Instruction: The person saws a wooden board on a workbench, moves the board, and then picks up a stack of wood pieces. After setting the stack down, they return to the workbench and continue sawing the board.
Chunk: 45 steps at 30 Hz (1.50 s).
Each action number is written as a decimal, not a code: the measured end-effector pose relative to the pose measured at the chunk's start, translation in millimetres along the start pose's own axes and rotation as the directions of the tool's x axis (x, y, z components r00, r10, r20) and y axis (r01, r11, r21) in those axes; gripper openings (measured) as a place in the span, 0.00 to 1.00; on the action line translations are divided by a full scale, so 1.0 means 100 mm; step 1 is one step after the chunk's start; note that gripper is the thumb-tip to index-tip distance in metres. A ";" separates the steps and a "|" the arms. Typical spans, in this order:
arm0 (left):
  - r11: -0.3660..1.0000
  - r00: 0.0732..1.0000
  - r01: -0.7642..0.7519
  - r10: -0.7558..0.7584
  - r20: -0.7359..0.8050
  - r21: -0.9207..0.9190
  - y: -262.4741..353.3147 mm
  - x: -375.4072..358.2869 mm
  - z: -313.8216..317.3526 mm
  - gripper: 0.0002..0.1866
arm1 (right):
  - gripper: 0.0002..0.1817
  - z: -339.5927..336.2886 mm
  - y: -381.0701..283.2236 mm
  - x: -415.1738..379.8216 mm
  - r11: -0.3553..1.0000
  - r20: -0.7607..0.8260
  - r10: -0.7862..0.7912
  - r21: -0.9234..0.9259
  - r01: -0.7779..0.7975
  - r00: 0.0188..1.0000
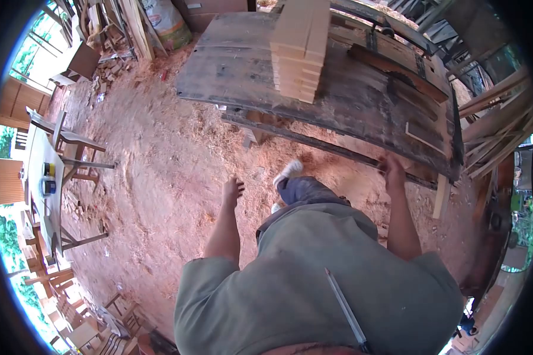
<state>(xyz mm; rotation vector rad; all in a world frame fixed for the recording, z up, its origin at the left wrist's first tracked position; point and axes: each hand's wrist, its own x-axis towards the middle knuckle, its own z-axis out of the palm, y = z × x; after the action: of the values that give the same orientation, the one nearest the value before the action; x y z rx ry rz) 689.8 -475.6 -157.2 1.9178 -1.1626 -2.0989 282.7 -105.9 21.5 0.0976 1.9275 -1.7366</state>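
Half open and empty, the left hand [233,189] hangs over the floor [148,177]; the right hand [394,173] is by the big table [237,65], too blurry to tell if it's open or touching. A wood pile [299,59] sits on top, and a dark bar [314,140] runs below.

Printed sack [166,23] beside leaning boards [135,29]

The right hand [392,173] is blurred, and whether it touches the near side of the dark worktable [231,77] cannot be told. The far edge of the view cuts off the stacked boards [300,50] and the printed sack [164,22]. The grey-green shirt [314,260] hides most of the trousers [307,190]. On the left, markings on the small containers [49,187] are too small to read.
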 end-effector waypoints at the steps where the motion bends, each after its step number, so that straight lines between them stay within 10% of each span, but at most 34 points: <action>1: 0.996 0.997 -0.065 0.066 0.028 -0.055 0.29 -0.01 0.08 0.24 | 0.20 0.08 -0.10 0.24 1.000 0.011 0.009 -0.005 -0.009 1.000; 9: 0.916 0.902 -0.391 0.401 0.163 -0.090 2.10 -0.04 0.47 0.28 | 0.21 1.75 -0.50 1.65 0.968 0.150 0.041 0.240 -0.077 0.988; 13: 0.919 0.881 -0.394 0.376 0.287 0.006 2.90 0.02 0.87 0.33 | 0.30 2.53 -0.24 2.17 0.957 0.095 -0.127 0.274 0.097 0.987; 19: 0.914 0.819 -0.401 0.329 0.470 0.061 3.44 0.55 1.77 0.31 | 0.30 2.71 0.24 2.46 0.948 0.193 0.074 0.290 -0.129 0.978; 21: 0.771 0.524 -0.619 0.547 0.653 -0.149 3.63 0.33 2.00 0.28 | 0.31 2.72 0.16 2.29 0.945 0.193 0.117 0.279 -0.169 0.974; 24: 0.730 0.393 -0.568 0.646 0.655 -0.379 3.31 0.65 2.28 0.25 | 0.32 2.65 0.07 2.04 0.939 0.185 0.173 0.267 -0.219 0.967; 33: 0.985 0.648 -0.070 0.167 0.743 -0.160 3.48 0.48 2.53 0.34 | 0.34 2.60 -0.22 1.44 0.942 0.106 0.249 0.205 -0.266 0.963; 45: 0.973 0.771 -0.229 0.193 0.607 -0.020 4.33 0.55 1.55 0.34 | 0.37 3.96 -0.81 1.47 0.927 0.297 0.267 0.181 -0.328 0.917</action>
<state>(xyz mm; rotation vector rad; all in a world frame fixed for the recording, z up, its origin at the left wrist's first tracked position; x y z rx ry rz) 358.4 -738.9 29.7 1.0473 -1.4589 -2.6471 259.1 -535.0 21.2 0.2186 1.4321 -1.6584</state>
